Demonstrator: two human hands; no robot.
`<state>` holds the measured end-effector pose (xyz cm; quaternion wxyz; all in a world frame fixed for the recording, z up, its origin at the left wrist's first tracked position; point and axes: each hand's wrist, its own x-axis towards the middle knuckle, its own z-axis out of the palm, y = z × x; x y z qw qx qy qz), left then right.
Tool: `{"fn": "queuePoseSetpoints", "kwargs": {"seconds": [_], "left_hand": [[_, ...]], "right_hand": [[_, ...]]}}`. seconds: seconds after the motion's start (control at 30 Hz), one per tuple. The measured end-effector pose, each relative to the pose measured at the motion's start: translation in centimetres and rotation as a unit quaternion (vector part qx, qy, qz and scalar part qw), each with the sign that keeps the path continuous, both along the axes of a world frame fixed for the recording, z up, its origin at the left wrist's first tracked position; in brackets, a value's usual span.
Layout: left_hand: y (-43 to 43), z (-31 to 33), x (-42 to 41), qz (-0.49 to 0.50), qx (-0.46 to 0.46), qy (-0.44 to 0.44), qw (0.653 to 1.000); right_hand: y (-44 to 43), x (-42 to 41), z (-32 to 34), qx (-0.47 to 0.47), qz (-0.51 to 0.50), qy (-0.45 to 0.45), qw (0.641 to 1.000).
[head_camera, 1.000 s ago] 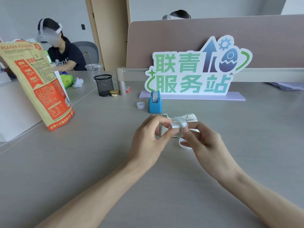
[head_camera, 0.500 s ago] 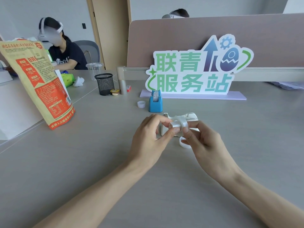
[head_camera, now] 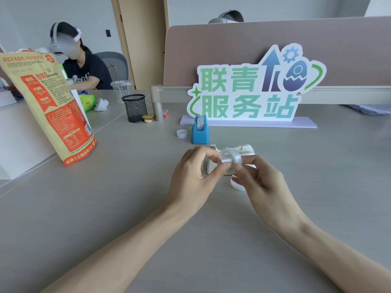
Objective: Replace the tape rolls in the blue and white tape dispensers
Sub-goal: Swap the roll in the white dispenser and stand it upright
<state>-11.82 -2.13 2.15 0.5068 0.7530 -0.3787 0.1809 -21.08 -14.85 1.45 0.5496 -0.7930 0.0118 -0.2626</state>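
A small clear tape roll (head_camera: 229, 157) is pinched between my left hand (head_camera: 195, 176) and my right hand (head_camera: 260, 182), just above the desk. Right behind the roll stands the white tape dispenser (head_camera: 243, 150), partly hidden by my fingers. The blue tape dispenser (head_camera: 200, 132) stands farther back with a roll seated in its top. A white empty tape core (head_camera: 237, 185) lies on the desk under my right fingers. Another small white core (head_camera: 182, 133) sits left of the blue dispenser.
A large orange and tan bag (head_camera: 48, 106) stands at the left. At the back are a black mesh pen cup (head_camera: 134, 107), a green-lettered sign (head_camera: 254, 92) on a lilac base, and a partition. A person in a headset sits at the far left.
Both hands keep hold of the tape roll in the same spot; only the fingers shifted slightly on it.
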Motion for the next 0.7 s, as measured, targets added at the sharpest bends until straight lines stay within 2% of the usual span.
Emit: {"fn": "queuePoseSetpoints", "kwargs": {"seconds": [0.7], "left_hand": [[0.08,-0.11,-0.2,0.007,0.018,-0.002,1.0]], "right_hand": [[-0.09,0.19,-0.68,-0.078,-0.029,-0.003,0.997]]}}
